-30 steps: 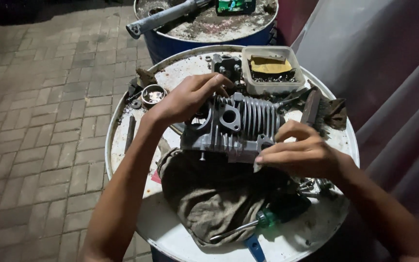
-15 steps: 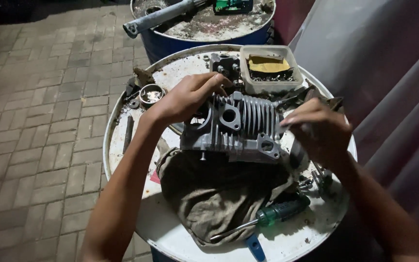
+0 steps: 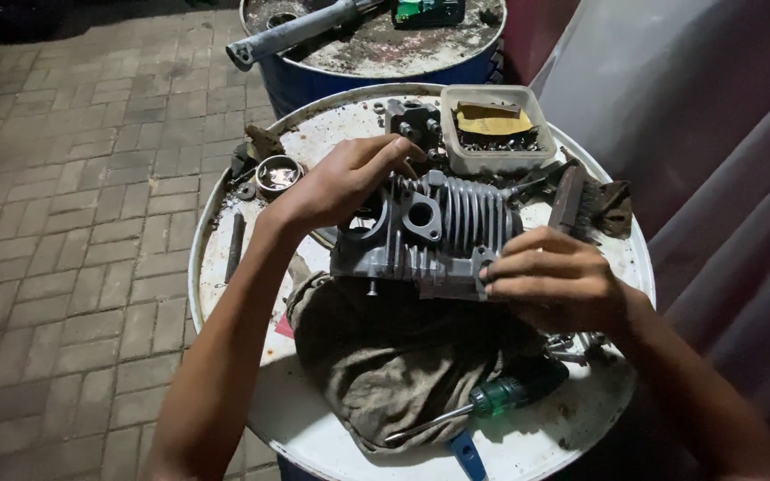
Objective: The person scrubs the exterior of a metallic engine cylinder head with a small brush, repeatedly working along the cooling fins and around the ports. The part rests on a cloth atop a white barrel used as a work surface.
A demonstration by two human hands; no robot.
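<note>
1. Head view: the grey finned cast-metal engine cylinder (image 3: 430, 236) sits on a crumpled brown-grey rag (image 3: 385, 356) atop the white round drum lid (image 3: 314, 419).
2. The left hand (image 3: 336, 183) lies over the cylinder's left top end, fingers curled onto the casting and holding it steady, as it did half a second ago.
3. The right hand (image 3: 554, 281) has come down from the upper right of the fins to the cylinder's lower right corner, where its fingertips now pinch at the flange; whether they hold a small part there I cannot tell.
4. That shift puts the work at the base edge while the cylinder itself has not moved.
5. Nearby: a green-handled screwdriver (image 3: 483, 401) lies on the rag's edge, a white plastic tray of small parts (image 3: 496, 129) stands behind, and a small round metal cup (image 3: 278, 174) sits to the left.
</note>
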